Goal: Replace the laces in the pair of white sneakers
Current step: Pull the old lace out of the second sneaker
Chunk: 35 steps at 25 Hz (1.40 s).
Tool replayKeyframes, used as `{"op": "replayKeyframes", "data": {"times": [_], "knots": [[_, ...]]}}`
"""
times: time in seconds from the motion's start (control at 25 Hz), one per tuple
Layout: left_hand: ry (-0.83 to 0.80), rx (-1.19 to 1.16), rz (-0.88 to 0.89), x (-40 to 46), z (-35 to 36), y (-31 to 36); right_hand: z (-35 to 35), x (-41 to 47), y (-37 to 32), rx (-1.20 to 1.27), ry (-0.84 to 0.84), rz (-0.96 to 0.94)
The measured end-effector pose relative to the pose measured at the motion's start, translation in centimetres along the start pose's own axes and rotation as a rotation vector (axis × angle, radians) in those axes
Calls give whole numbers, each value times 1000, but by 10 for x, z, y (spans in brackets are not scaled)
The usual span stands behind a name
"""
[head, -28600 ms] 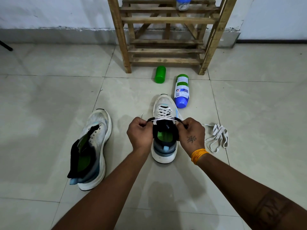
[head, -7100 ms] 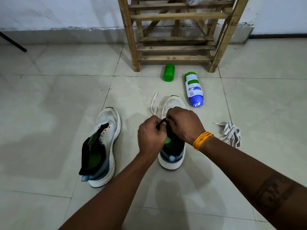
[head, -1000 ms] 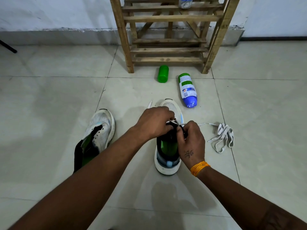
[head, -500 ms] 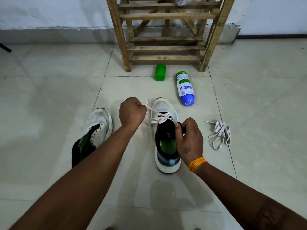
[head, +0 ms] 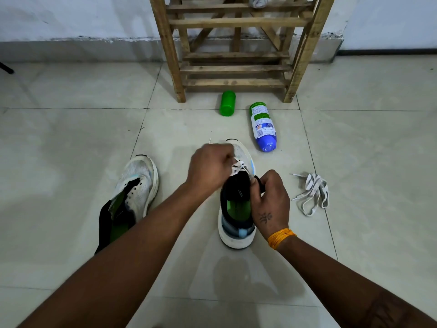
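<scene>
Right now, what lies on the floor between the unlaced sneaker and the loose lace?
In the head view, the sneaker being laced stands between the unlaced sneaker and the loose lace, with both hands, left hand and right hand, on it.

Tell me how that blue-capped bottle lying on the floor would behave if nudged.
The bottle lies on its round side on smooth tile, so it would probably roll sideways. It looks like plastic, so likely light and not fragile. How full it is cannot be seen.

floor point(head: 71, 138): tiled | 2 sneakers point(head: 139, 183) | loose lace point(head: 312, 192) | bottle point(head: 262, 126) | rack point(head: 234, 43)
</scene>
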<state>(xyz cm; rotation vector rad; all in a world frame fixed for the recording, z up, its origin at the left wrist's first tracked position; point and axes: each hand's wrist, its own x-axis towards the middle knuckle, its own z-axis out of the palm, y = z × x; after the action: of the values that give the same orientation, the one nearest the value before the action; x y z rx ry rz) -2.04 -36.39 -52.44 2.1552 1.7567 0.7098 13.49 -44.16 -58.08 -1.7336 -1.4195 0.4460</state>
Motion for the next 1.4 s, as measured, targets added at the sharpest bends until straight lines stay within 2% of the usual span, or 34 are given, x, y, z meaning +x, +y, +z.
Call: {"op": "replayKeyframes", "data": {"times": [0.08,0.12,0.16,0.24,0.36,0.48,0.56,0.6,0.64,0.68,0.76,0.8,0.84,0.96,1.08,1.2,1.24,1.32,1.4], "knots": [[259,-324,-364,10,-10,-25,0,2,1,-2,9,20],[270,-359,-500,14,-13,-39,0,2,1,-7,7,17],[205,-298,-558,14,-16,-48,0,2,1,-10,1,10],[40,-133,-450,8,-15,-42,1,1,1,-4,-6,-1],[-140,-204,-195,-1,-5,-6,3,2,0,5,-17,-13],[-316,249,10,-1,7,22,4,3,0,1,-11,-13],[-305,377,108,-2,8,21,3,2,0,12,-12,-4],[-261,308,114,-4,13,16,3,2,0,19,-6,7],[-179,142,46,-8,18,13,3,3,0,20,1,17],[-83,-120,-121,-13,23,12,3,4,-2,13,6,12],[105,-778,-645,-22,32,22,6,7,-10,-9,-10,-43],[184,-1003,-849,-24,36,27,10,8,-14,-23,-31,-60],[242,-1119,-952,-26,43,29,14,8,-16,-33,-52,-56],[397,-1184,-997,-23,38,22,15,8,-6,-4,-15,-4],[467,-1076,-1001,-16,32,-8,9,10,4,17,35,27],[453,-913,-901,-21,28,-9,6,10,1,55,38,53],[432,-764,-800,-25,27,-1,5,10,-1,59,39,51],[390,-405,-444,-36,29,13,2,11,-4,66,34,37],[264,-157,-186,-41,29,21,-4,20,-7,46,-15,42]]}}
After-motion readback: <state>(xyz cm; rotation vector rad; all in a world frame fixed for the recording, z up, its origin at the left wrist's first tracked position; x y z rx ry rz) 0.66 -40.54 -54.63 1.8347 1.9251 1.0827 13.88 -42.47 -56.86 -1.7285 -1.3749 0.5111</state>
